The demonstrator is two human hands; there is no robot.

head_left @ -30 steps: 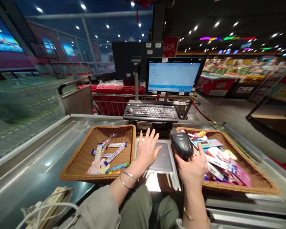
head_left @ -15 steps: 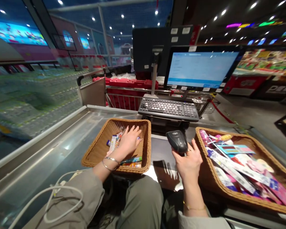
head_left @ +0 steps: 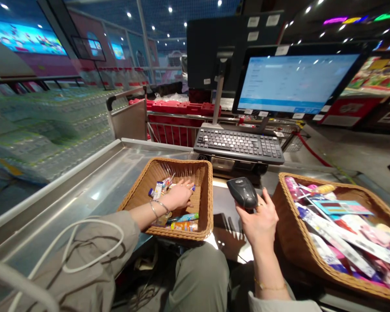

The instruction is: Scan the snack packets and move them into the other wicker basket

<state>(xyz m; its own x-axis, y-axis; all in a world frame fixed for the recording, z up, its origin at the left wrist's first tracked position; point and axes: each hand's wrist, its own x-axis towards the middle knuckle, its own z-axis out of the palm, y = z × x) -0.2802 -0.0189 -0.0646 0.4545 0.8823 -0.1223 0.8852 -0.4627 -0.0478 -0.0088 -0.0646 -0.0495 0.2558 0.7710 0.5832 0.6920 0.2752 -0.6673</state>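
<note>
We can read nothing: the lines on the monitor screen [head_left: 295,82] are too small, the white stickers [head_left: 273,20] above it look blank, and any print on the packets [head_left: 185,226] and the scanner [head_left: 243,195] is blurred.

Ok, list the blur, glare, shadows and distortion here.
Head view: pale stacked goods at left are motion-blurred; ceiling lights glare off the steel counter; the lit white monitor screen is washed out; a hard-edged shadow lies beside the right hand gripping the black handheld scanner; fisheye bends the frame edges.
</note>
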